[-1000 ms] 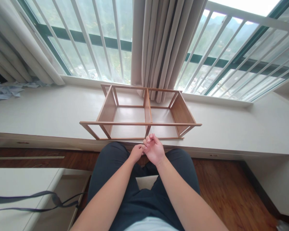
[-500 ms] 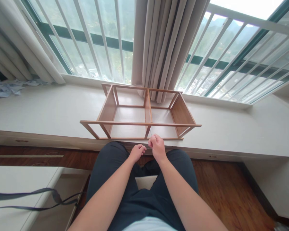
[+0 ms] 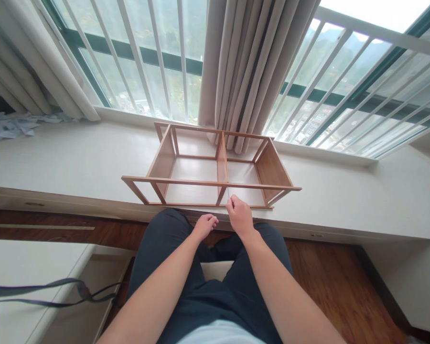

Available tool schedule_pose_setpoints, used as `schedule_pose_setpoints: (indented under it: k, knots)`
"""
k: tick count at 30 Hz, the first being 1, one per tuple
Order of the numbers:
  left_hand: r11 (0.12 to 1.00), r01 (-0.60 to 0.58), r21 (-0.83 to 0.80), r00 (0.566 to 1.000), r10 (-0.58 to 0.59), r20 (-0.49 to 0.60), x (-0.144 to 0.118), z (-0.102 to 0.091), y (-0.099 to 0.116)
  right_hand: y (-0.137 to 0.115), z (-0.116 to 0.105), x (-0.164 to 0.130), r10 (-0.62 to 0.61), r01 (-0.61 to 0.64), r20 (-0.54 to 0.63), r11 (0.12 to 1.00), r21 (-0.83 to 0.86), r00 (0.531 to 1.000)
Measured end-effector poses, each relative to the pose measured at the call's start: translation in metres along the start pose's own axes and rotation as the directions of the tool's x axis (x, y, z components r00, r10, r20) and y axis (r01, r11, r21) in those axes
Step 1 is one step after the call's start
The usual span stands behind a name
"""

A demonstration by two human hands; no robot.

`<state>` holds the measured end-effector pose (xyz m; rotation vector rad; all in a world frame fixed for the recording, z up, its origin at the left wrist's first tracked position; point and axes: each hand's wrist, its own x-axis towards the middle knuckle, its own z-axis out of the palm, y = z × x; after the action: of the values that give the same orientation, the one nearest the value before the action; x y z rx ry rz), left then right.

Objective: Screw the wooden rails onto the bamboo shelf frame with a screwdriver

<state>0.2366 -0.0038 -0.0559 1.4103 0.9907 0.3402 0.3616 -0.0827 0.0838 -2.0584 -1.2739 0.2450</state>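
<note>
A wooden shelf frame [image 3: 211,182] with two open compartments and a middle divider lies on the white window ledge [image 3: 75,162] in front of me. My right hand [image 3: 239,215] is raised just below the frame's front rail near the divider, fingers pinched on a thin small thing that sticks up from them; what it is I cannot make out. My left hand [image 3: 204,225] rests loosely curled above my left knee, beside the right hand, holding nothing visible. My dark trousers fill the lower middle.
Grey curtains [image 3: 247,71] hang behind the frame, with barred windows on both sides. Crumpled paper [image 3: 7,126] lies at the ledge's far left. A white surface with a dark strap [image 3: 50,291] is at lower left. Wooden floor [image 3: 344,282] shows to the right.
My right hand has moved away from the left and up toward the frame's front rail. The left hand stayed over my knee. The view shifted slightly.
</note>
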Motion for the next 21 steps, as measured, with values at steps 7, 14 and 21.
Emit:
schedule_pose_setpoints:
  k: [7, 14, 21]
  knots:
    - [1.000, 0.016, -0.003, 1.000, -0.016, 0.003, -0.001, 0.001, 0.003, -0.011, -0.004, 0.002, 0.036, -0.033, -0.059, 0.998, 0.055, 0.998]
    - [0.999, 0.036, -0.010, 0.999, -0.036, -0.001, -0.001, 0.001, 0.004, -0.005, 0.001, 0.000, 0.077, -0.070, -0.018, 0.963, 0.261, 0.997]
    - [1.000, -0.004, 0.001, 1.000, 0.004, 0.011, 0.003, 0.002, -0.002, -0.008, 0.016, -0.004, 0.212, -0.384, 0.336, 0.258, 0.887, 0.918]
